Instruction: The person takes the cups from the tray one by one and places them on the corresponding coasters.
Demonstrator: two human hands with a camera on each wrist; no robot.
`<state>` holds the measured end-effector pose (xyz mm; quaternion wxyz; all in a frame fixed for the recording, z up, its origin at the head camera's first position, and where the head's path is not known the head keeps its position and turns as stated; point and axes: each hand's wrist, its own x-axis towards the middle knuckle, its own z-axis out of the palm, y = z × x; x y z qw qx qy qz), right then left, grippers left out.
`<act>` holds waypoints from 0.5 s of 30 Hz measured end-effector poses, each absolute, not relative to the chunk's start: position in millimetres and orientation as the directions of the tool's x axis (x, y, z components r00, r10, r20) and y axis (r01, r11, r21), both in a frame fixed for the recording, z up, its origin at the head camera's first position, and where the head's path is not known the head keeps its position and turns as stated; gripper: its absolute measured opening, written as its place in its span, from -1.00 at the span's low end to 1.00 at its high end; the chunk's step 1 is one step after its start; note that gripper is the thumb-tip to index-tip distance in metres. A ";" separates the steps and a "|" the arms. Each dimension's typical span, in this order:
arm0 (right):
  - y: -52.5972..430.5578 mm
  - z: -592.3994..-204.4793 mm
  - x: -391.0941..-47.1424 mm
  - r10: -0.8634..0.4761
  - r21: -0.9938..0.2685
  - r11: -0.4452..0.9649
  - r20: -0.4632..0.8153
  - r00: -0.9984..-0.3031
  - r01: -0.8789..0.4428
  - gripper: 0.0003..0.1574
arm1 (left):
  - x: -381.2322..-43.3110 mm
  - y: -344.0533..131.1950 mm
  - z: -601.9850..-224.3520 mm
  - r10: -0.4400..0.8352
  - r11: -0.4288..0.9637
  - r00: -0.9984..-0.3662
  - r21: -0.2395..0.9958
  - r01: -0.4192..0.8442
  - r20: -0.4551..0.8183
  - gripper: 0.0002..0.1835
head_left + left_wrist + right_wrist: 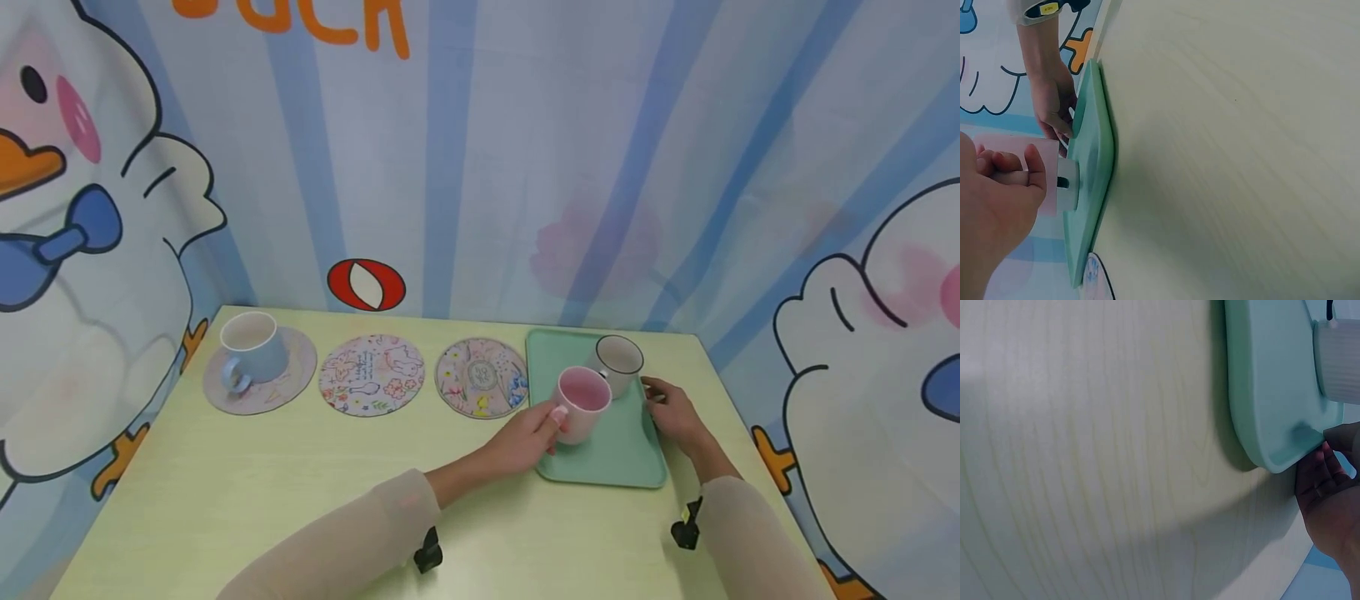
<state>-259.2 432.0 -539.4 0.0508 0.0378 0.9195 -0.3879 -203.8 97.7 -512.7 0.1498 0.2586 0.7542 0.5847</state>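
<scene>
The pink mug [581, 423], raised over the green tray [615, 462], looks stiff, smooth and breakable (ceramic, I'd guess), probably light enough for its handle, round which the left hand [521, 442] curls its fingers. The white mug [621, 368] just behind could be knocked; the right hand [678, 417] pinches the tray's right rim, and leftward lie a floral mat [482, 379], a rabbit mat [372, 375] and a blue mug [264, 357] on its own mat [300, 362].
</scene>
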 end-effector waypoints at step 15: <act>429.2 -538.4 -260.7 0.052 -0.697 0.702 -0.151 -0.987 0.143 -0.30 | -202.4 72.5 -502.6 0.555 0.207 -0.825 0.943 0.261 0.107 -0.60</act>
